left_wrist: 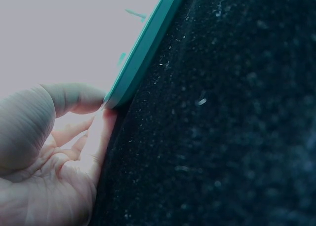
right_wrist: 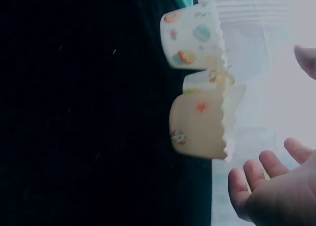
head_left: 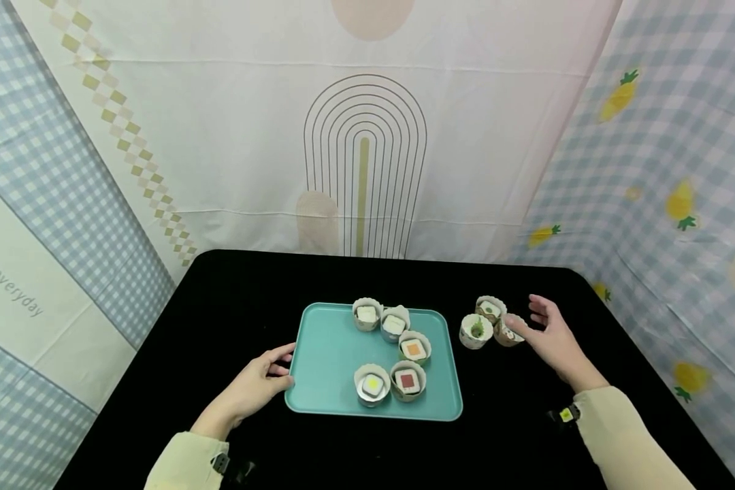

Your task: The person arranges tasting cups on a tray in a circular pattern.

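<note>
Paper cups (head_left: 475, 342) at the tray's (head_left: 324, 361) two o'clock apparently await pick-up: your spread right fingers (right_wrist: 254, 172) must close, left fingers (left_wrist: 100, 137) pinching its rim.

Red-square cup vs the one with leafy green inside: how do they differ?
The red-square cup sits on the teal tray; the leafy-green cup stands on the black tabletop. The red-square cup holds a pale block marked with a dark red square, the leafy-green cup something green. Both are upright, open on top.
</note>
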`<move>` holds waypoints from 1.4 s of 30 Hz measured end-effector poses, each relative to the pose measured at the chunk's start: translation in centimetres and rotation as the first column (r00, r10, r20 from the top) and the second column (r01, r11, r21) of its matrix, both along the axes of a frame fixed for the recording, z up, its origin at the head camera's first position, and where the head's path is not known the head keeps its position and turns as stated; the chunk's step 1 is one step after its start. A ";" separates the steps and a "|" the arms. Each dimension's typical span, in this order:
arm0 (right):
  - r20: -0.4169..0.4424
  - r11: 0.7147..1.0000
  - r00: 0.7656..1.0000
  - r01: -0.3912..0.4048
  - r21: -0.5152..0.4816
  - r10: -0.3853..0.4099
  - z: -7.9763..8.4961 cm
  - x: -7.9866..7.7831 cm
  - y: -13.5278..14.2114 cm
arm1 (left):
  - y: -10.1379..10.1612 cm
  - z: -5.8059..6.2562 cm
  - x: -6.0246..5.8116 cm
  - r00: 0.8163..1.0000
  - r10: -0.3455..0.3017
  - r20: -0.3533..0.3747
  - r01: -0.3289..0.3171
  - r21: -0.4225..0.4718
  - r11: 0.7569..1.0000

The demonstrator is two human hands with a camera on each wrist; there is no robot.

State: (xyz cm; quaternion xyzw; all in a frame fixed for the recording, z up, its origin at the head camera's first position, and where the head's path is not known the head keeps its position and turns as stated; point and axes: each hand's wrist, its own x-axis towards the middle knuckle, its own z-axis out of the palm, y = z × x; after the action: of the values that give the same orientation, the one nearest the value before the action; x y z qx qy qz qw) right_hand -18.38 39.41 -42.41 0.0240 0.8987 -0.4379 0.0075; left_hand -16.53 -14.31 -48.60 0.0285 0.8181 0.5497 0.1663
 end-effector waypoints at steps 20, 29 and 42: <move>0.105 0.997 0.992 -0.069 -0.034 0.073 -3.7 -0.6 0.8 | 0.1 -0.2 0.0 1.000 0.006 -0.011 -0.006 -0.005 1.000; 0.069 1.000 0.998 -0.004 -0.025 0.006 -5.3 -1.0 0.2 | 0.0 -0.3 0.1 1.000 0.014 -0.013 -0.015 -0.010 1.000; 0.083 0.996 0.997 0.008 -0.084 -0.001 -5.5 -0.8 0.1 | -0.2 -0.3 0.3 0.999 -0.008 -0.040 0.008 0.005 1.000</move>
State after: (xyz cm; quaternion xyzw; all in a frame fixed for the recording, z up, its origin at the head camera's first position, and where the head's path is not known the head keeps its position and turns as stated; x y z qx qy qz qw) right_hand -19.18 39.49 -47.94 0.0436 0.8783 -0.4740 0.0448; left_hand -16.20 -14.48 -48.86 0.0431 0.8198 0.5503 0.1522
